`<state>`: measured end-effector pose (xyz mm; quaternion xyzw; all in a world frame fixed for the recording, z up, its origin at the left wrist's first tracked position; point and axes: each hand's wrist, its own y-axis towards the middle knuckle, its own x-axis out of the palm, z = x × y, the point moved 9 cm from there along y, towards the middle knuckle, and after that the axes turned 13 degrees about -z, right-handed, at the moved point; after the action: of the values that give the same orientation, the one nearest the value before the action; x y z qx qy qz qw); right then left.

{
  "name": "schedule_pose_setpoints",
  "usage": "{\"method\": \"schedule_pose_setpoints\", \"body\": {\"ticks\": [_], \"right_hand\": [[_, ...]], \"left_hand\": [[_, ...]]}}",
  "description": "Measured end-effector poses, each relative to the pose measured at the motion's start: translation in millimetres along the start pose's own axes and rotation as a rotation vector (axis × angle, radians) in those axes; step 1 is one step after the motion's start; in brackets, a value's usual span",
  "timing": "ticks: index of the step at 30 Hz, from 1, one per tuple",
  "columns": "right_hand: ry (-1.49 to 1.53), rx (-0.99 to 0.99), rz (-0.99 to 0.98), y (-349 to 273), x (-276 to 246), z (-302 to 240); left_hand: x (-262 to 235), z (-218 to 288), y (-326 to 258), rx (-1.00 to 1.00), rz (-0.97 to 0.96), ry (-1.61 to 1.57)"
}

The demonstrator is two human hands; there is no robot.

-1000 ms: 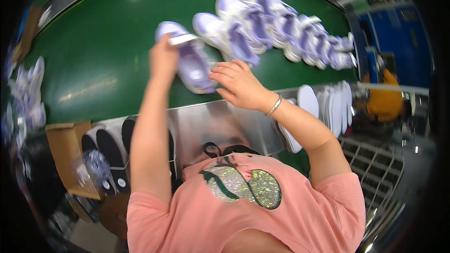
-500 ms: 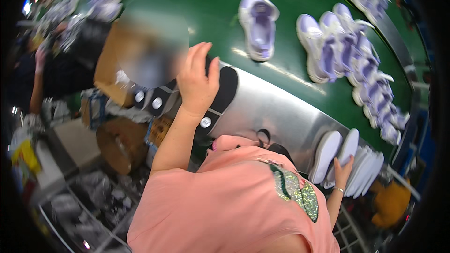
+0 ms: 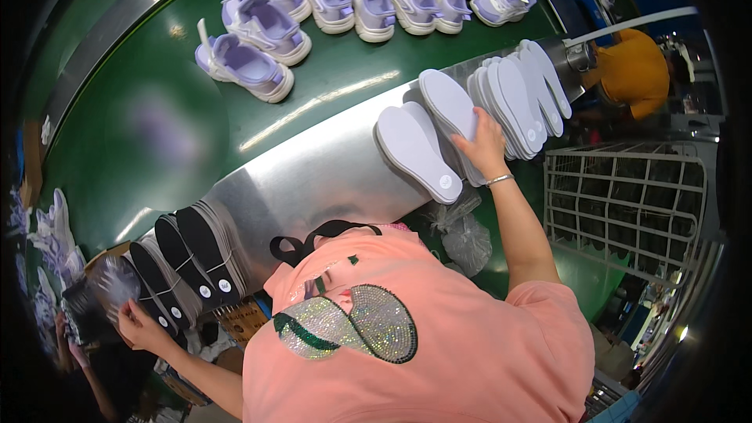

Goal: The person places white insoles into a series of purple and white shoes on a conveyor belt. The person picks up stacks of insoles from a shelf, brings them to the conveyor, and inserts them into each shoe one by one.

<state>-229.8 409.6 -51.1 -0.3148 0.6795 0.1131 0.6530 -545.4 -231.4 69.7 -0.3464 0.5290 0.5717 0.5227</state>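
My right hand point(image 3: 487, 145), with a bracelet at the wrist, grips the edge of a stack of white insoles point(image 3: 446, 102), thumb on the near side and fingers round the far side. Another pair of white insoles point(image 3: 411, 153) lies just left of it. Far to the left, my left hand point(image 3: 143, 329) reaches beside bundled black insoles point(image 3: 157, 282), its fingers apart. Crumpled clear plastic point(image 3: 117, 282) is close to its fingertips; whether they touch it I cannot tell.
Several white-and-purple shoes point(image 3: 372, 0) stand on the green belt point(image 3: 337, 63). A steel ledge point(image 3: 290, 180) runs along its near edge. More white insoles point(image 3: 517, 102) stand at the right, near a wire rack point(image 3: 627, 204). A person in yellow point(image 3: 630, 70) is beyond.
The view has turned to the right. My left hand has come down from above the black insoles to beside them at the far left. My right hand has stayed at the white insoles.
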Motion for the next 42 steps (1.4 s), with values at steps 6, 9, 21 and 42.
{"method": "schedule_pose_setpoints", "body": {"ticks": [6,9,21,42], "right_hand": [[0.112,0.186,-0.160,-7.8,10.2,25.7],[0.146,0.173,-0.230,-11.8,11.7,30.5],[0.976,0.192,-0.710,12.8,47.7,56.1],[0.291,0.102,-0.029,15.7,12.2,59.3]], "left_hand": [[67.1,248.7,-30.4,0.761,-0.412,-0.381],[118.5,324.9,-87.3,1.085,-0.619,-0.381],[123.5,384.3,-72.2,1.053,-0.764,-0.624],[294.0,578.1,-156.0,0.891,-1.436,-0.378]]}}
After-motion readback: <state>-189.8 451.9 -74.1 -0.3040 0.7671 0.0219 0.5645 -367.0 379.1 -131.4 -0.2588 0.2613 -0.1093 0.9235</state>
